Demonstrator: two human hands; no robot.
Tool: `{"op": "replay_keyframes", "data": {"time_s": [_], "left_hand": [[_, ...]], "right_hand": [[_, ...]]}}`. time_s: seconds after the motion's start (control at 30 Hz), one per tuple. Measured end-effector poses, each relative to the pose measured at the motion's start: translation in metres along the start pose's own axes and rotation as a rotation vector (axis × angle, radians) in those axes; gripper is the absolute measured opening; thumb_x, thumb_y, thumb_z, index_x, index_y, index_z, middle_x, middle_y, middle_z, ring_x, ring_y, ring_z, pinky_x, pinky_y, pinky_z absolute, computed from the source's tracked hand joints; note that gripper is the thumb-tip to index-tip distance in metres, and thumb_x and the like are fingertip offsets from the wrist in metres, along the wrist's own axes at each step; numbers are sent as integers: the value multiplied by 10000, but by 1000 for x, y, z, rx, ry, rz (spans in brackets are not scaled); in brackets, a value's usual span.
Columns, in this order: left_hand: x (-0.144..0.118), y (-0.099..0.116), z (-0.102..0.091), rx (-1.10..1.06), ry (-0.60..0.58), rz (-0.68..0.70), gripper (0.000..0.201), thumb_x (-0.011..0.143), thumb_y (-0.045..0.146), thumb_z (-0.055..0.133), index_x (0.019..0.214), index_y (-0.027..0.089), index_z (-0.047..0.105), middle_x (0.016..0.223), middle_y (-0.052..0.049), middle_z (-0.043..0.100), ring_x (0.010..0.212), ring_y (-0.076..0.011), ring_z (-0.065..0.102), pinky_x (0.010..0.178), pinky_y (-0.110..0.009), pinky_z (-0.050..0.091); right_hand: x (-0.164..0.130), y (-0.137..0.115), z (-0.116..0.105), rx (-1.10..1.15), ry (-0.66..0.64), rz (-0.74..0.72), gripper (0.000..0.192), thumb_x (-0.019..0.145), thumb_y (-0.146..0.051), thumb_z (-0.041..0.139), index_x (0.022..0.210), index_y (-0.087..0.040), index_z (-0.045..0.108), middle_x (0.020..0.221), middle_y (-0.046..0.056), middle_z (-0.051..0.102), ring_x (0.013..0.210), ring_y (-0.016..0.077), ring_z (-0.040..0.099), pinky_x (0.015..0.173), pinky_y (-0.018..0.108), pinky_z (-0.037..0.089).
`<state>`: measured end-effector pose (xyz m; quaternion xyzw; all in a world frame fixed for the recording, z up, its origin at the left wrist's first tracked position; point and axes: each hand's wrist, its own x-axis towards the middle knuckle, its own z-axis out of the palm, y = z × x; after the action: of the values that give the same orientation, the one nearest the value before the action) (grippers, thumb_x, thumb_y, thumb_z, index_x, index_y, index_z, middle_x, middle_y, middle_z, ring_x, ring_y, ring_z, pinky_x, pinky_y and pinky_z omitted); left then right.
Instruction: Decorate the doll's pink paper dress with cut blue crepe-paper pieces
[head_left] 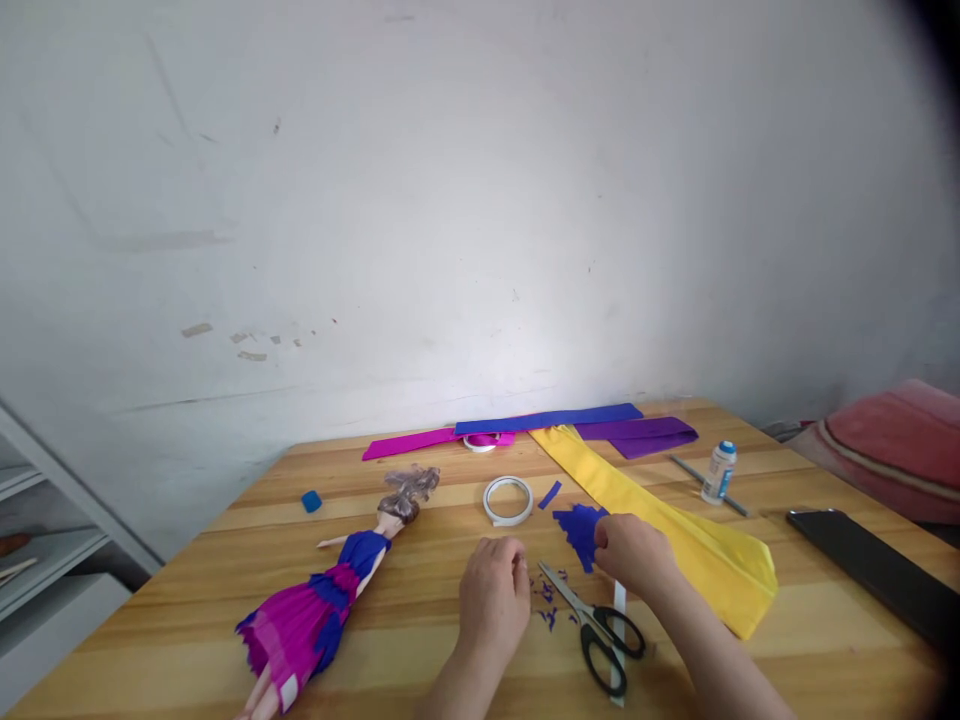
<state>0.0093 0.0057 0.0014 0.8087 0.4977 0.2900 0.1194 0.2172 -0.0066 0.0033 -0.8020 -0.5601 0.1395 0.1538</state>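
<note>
My left hand is curled closed above the tabletop, to the left of the scissors; whatever its fingertips hold, if anything, is hidden. With its fingers pinched together, my right hand grips the right edge of a jagged-edged piece of blue crepe paper. Black-handled scissors lie between my hands with the blades slightly parted, over a narrow white strip. Small blue paper scraps are scattered beside the blades. A doll in a magenta and blue paper dress lies at the left.
A roll of white tape lies mid-table. Yellow crepe paper stretches across the right, with blue and purple strips behind. A small bottle, a grey stick and a black phone lie farther right.
</note>
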Motion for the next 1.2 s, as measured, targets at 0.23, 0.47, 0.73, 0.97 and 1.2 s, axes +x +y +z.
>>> {"op": "replay_keyframes", "data": {"time_s": [0.23, 0.47, 0.73, 0.97, 1.2], "left_hand": [[-2, 4, -3, -70, 7, 21, 178, 788, 120, 418, 812, 201, 575, 798, -44, 602, 803, -192, 541, 727, -308, 396], [-6, 5, 1, -168, -10, -38, 179, 776, 132, 421, 802, 208, 581, 788, -32, 618, 780, -184, 563, 714, -305, 406], [-7, 2, 5, -157, 15, -46, 174, 761, 127, 439, 798, 211, 587, 781, -36, 620, 774, -188, 568, 707, -295, 403], [-9, 1, 5, -161, 2, -58, 190, 749, 99, 442, 768, 207, 597, 755, -39, 608, 742, -183, 553, 680, -281, 380], [-9, 1, 4, -158, -28, -79, 194, 773, 128, 416, 747, 194, 596, 756, -51, 602, 745, -187, 546, 668, -280, 368]], "right_hand": [[4, 5, -6, 68, 3, -42, 168, 650, -158, 528, 633, -233, 678, 680, 31, 677, 688, 197, 608, 549, 242, 337], [6, 5, -6, 99, 9, -75, 139, 651, -191, 540, 622, -217, 673, 650, 12, 679, 656, 171, 600, 543, 224, 328], [11, 1, -5, 99, 102, -121, 221, 758, -245, 495, 886, -242, 675, 837, 9, 699, 790, 166, 616, 635, 219, 379], [69, -33, -12, -88, 2, -263, 215, 722, -178, 571, 881, -249, 697, 948, 48, 683, 935, 226, 581, 731, 274, 390], [101, -68, -6, -241, -160, -394, 84, 794, -228, 606, 836, -166, 643, 983, 53, 634, 1018, 207, 530, 886, 397, 389]]}}
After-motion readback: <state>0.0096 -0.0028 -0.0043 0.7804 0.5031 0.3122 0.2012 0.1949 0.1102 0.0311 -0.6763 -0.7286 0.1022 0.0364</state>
